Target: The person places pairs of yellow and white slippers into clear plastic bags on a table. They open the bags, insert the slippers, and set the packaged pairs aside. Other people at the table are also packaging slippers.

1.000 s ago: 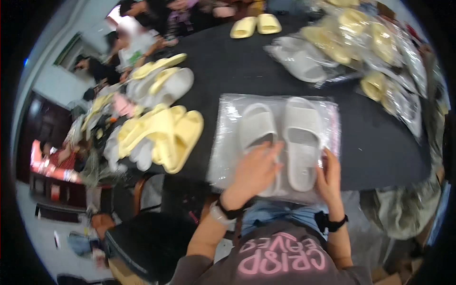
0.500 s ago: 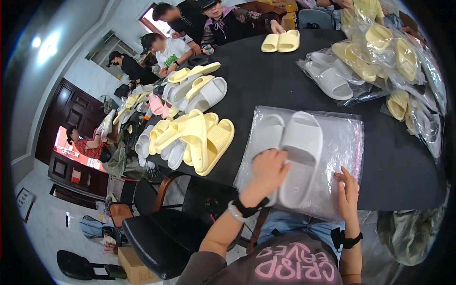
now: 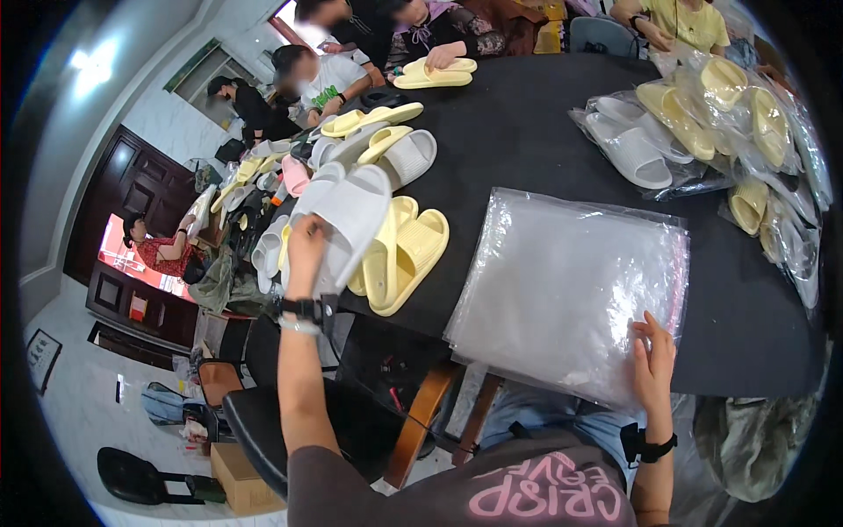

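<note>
A pair of light grey slippers [image 3: 356, 206] is held by my left hand [image 3: 307, 250] at the left side of the table, over the pile there. My fingers are curled at the slippers' inner side, partly hidden. Under and beside them lie yellow slippers [image 3: 411, 255]. Right in front of me is a flat stack of clear plastic bags [image 3: 553, 281], with nothing lying on top of it. Resting on the stack's right edge is my right hand [image 3: 652, 360], its fingers loosely stretched out and apart.
Bagged yellow and grey slippers [image 3: 702, 123] heap up at the table's far right. More loose slippers [image 3: 386, 145] line the left side. Across the black table [image 3: 518, 132], a co-worker's hand [image 3: 445, 55] touches yellow slippers [image 3: 435, 75]. A black chair [image 3: 263, 430] stands at my left.
My left hand has gone from the bag stack to the left pile, and the grey slippers went with it. The co-worker's yellow slippers moved left. My right hand stays on the bags.
</note>
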